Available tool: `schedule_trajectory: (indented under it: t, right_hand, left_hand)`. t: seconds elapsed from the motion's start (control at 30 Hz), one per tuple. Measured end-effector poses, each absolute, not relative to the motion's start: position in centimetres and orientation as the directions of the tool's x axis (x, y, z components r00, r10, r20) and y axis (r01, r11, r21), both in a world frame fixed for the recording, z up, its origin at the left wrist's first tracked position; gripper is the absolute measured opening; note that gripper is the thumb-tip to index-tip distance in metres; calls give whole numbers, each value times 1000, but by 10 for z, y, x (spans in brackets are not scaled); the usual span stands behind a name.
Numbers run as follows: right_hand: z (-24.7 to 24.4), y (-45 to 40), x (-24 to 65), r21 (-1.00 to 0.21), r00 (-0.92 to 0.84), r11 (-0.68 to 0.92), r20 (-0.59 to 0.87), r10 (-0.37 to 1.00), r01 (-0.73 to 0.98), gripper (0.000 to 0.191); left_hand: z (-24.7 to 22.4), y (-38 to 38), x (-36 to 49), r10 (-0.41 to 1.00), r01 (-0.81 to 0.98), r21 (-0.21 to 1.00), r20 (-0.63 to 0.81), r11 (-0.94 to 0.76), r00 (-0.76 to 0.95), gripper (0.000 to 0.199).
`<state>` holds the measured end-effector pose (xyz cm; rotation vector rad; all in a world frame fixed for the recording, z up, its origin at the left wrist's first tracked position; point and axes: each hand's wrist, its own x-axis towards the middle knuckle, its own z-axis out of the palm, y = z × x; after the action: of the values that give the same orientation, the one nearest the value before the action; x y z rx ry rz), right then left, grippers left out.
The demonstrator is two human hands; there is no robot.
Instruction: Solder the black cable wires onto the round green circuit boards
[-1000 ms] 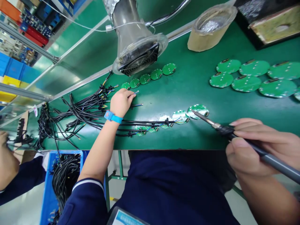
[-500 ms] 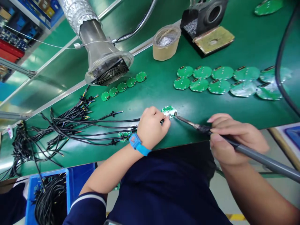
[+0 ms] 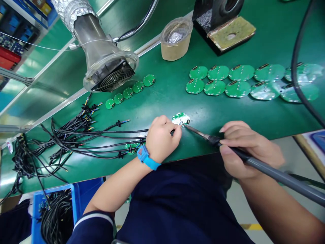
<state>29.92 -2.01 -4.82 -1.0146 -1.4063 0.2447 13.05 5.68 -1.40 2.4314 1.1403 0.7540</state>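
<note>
My right hand (image 3: 250, 149) is closed around the grey handle of a soldering iron (image 3: 274, 173), whose thin tip points left. That tip meets the lower edge of a small round green circuit board (image 3: 180, 118) lying on the bench. My left hand (image 3: 162, 137), with a blue watch on its wrist, is pinched shut at the board's lower left. A black cable (image 3: 122, 130) runs from the left into its fingers, and a bit of black shows between thumb and forefinger. The cable's end is mostly hidden. Under other cables by the watch, another green board (image 3: 132, 148) partly shows.
Two rows of green boards (image 3: 241, 73) lie at the right, and a short row (image 3: 127, 93) at the left under a fume extractor (image 3: 111, 67). Behind stand a cardboard ring (image 3: 175, 51) and an iron stand with sponge (image 3: 232, 34). A blue bin (image 3: 74, 203) holds cables.
The iron's tip has moved from the component at the board's right edge to its lower edge, nearer my left fingertips. The whole view has shifted slightly.
</note>
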Motion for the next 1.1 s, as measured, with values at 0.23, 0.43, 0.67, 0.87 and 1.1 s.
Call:
schedule_trajectory:
  t: [0.23, 0.43, 0.67, 0.87, 1.1]
  right_hand:
    - [-40, -17, 296, -668, 183, 594, 719, 670, 448, 17]
    - [-44, -19, 298, -670, 134, 581, 700, 701, 463, 17]
    - [-49, -20, 299, -680, 221, 584, 715, 663, 444, 18]
    - [-40, -15, 296, -659, 162, 571, 712, 683, 490, 16]
    - [-39, -14, 295, -668, 139, 535, 683, 717, 518, 15]
  left_hand:
    - [-18, 55, 132, 781, 615, 481, 374, -625, 501, 22]
    - [-18, 54, 131, 782, 628, 467, 358, -623, 510, 22]
    - [-18, 54, 131, 784, 632, 465, 348, -620, 513, 23]
    - [-20, 53, 132, 793, 653, 451, 357, -609, 493, 23]
    - [-21, 53, 133, 797, 684, 412, 345, -603, 495, 23]
